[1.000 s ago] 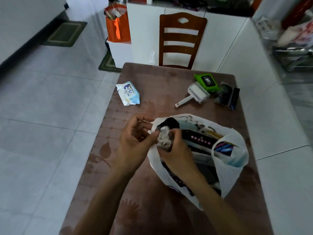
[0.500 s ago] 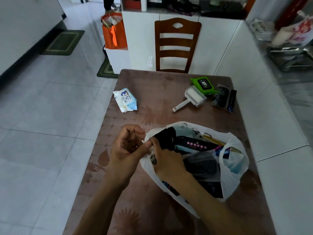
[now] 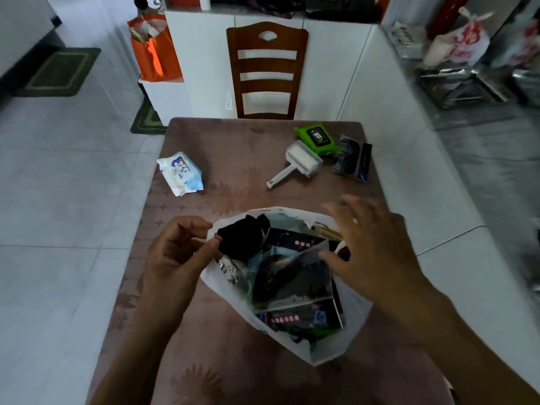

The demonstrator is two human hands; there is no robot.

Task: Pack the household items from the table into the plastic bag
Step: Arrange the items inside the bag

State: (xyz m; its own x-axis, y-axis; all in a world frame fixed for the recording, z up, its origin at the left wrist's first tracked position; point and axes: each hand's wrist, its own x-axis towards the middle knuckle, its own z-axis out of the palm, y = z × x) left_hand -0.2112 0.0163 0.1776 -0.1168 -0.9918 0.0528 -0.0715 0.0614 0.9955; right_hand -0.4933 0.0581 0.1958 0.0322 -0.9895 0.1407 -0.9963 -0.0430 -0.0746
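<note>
Your left hand (image 3: 178, 252) pinches the plastic bag (image 3: 330, 343) rim; your right hand (image 3: 371, 247) hovers spread and empty above its mouth. Near the table's (image 3: 233, 153) front edge, the bag lies lengthwise, mouth facing the chair (image 3: 267, 68).

Dim, cool, even lighting; no hard shadows. Wide-angle bending at edges. Motion blur on the spread right hand (image 3: 371, 244); dark contents of the white plastic bag (image 3: 336, 343) murky.

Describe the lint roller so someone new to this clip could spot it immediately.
Start at the brown table and look to its far right corner, below the wooden chair. The lint roller lies there, touching a green wipes pack. It alone is white with a long handle, which points toward the plastic bag.
</note>
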